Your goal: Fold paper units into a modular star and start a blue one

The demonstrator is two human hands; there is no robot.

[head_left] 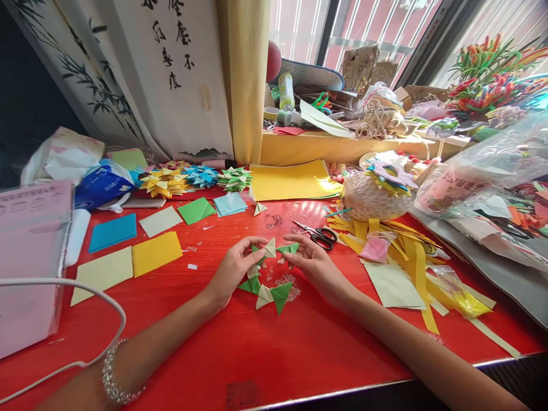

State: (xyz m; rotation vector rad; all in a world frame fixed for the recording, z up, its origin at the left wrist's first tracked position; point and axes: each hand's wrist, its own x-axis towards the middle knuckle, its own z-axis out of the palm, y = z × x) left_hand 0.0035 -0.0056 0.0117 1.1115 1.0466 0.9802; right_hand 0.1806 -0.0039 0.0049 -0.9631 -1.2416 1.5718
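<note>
My left hand (pixel 241 264) pinches one end of a curved chain of folded paper pieces (pixel 265 295), pale cream and green by turns. The chain hangs in an arc below my fingers, its far end a green point. A cream piece (pixel 270 248) stands up at the left fingertips. Between the fingertips of my right hand (pixel 312 264) is a separate green folded paper piece (pixel 288 249), held a small gap away from the cream one. Black-handled scissors (pixel 322 236) lie just beyond my right hand. A single cream folded piece (pixel 259 209) rests farther back.
Stacks of blue (pixel 112 232), cream (pixel 103 275) and yellow paper (pixel 157 253) lie at left. Finished paper rings (pixel 168 181) sit behind them. A white cable (pixel 122 325) loops over the left side. Yellow strips (pixel 414 262) and a woven ball-shaped basket (pixel 372 197) occupy the right.
</note>
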